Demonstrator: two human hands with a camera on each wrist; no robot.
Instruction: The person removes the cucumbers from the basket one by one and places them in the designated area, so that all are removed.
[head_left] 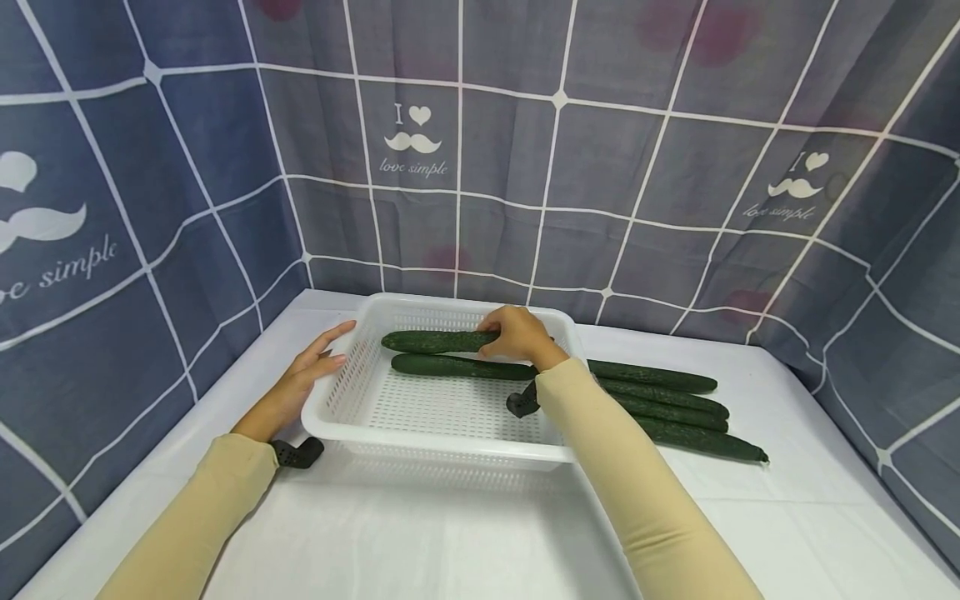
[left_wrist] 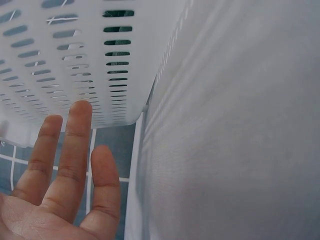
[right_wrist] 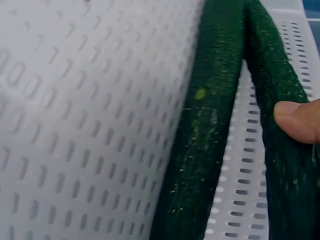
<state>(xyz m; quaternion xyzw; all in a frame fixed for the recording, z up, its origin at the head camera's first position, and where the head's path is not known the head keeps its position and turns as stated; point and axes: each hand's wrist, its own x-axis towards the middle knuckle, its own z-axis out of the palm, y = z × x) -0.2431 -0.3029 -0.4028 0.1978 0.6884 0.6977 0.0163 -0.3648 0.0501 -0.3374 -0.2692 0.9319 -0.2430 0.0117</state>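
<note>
Two dark green cucumbers lie lengthwise in a white perforated plastic basket [head_left: 442, 446]. My right hand [head_left: 517, 335] grips the farther cucumber [head_left: 431, 342] near its right part; in the right wrist view the thumb [right_wrist: 297, 120] presses on its skin. The nearer cucumber [head_left: 457, 367] rests on the basket floor beside it, and its right end is hidden behind my right wrist. At the basket's left end, my left hand [head_left: 300, 379] touches the rim with its fingers extended. The left wrist view shows straight fingers [left_wrist: 75, 145] against the slotted wall.
Several more cucumbers [head_left: 675, 408] lie side by side on the white tabletop [head_left: 810, 500], right of the basket and partly behind my right sleeve. A blue-grey checked curtain [head_left: 495, 167] stands around the back and both sides of the table.
</note>
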